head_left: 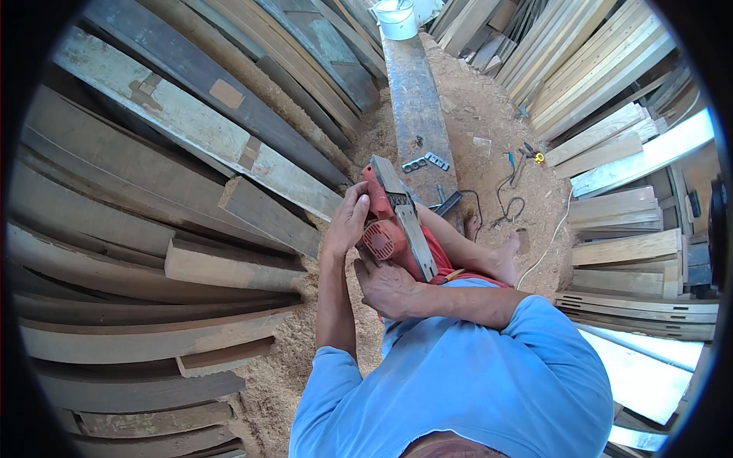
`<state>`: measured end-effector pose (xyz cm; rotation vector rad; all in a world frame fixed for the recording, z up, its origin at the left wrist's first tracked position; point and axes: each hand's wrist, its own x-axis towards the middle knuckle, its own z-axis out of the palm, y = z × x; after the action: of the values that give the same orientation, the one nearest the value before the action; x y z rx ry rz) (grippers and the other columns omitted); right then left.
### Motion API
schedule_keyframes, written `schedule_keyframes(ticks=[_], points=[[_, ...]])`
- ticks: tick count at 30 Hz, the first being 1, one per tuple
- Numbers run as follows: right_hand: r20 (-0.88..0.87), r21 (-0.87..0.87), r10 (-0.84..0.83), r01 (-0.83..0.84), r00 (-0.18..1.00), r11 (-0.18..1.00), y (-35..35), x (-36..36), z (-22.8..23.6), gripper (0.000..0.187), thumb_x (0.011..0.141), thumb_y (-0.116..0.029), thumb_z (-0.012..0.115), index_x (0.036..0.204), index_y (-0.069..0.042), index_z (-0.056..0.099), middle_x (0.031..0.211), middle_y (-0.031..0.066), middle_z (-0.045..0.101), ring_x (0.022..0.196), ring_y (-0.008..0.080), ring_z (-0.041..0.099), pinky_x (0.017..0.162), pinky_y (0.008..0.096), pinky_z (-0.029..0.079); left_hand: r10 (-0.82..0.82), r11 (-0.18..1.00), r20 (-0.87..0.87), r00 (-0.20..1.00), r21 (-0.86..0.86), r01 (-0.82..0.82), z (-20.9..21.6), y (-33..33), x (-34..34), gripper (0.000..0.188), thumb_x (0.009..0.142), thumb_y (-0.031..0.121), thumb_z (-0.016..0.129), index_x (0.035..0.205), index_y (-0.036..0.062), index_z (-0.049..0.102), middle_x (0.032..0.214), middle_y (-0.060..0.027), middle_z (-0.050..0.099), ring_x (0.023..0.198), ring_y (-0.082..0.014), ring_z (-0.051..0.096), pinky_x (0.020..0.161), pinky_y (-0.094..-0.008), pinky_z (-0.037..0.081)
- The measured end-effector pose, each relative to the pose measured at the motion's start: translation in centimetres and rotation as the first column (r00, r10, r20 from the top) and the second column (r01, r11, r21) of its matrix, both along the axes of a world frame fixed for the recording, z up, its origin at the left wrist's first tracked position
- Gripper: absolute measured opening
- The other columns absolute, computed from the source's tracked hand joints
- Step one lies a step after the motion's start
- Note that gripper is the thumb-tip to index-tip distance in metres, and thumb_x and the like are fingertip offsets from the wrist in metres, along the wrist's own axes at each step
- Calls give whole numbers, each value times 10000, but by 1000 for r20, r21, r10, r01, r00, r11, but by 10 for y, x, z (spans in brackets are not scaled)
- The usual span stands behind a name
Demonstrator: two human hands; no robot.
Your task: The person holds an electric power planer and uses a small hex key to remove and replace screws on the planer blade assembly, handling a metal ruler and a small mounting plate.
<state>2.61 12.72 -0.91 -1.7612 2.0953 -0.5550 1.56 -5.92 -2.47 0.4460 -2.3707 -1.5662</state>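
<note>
A red electric planer [379, 240] rests tilted on its side over my lap, its grey metal sole [414, 243] turned up and to the right. My left hand [348, 219] grips the body at its left side, fingers laid along the red housing. My right hand [388, 289] holds the near end below the round vented motor cover, its fingertips partly hidden beneath the housing. Just beyond the planer, a long metal part with round holes [426, 162] lies on a worn plank [418, 99]. A dark-handled tool [449, 203] lies at the plank's near end.
A white bucket [397, 20] stands on the plank's far end. Boards [206, 114] are stacked along the left, and more timber [603, 65] leans at the right. A black cord [504, 200] and a yellow-and-black item [539, 158] lie on the shavings-covered floor [489, 107].
</note>
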Motion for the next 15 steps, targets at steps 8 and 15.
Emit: schedule_keyframes(ticks=[8,15], points=[[-103,108,-178,189,979,976,-20,3,-37,827,755,-147,787,1405,183,396,1443,397,419,1250,468,580,962,467,557,73,985,82,994,-163,-58,7,11,-14,361,1049,253,545,1289,-7,615,1254,-236,681,1175,-386,650,1011,-449,502],[-72,160,-286,294,956,942,-21,-14,-29,531,842,-144,725,1284,77,530,1175,255,614,1066,394,667,791,452,602,35,962,-42,999,-269,-45,-5,22,-21,332,988,171,616,1290,38,646,1232,-207,705,1136,-404,654,978,-470,509]])
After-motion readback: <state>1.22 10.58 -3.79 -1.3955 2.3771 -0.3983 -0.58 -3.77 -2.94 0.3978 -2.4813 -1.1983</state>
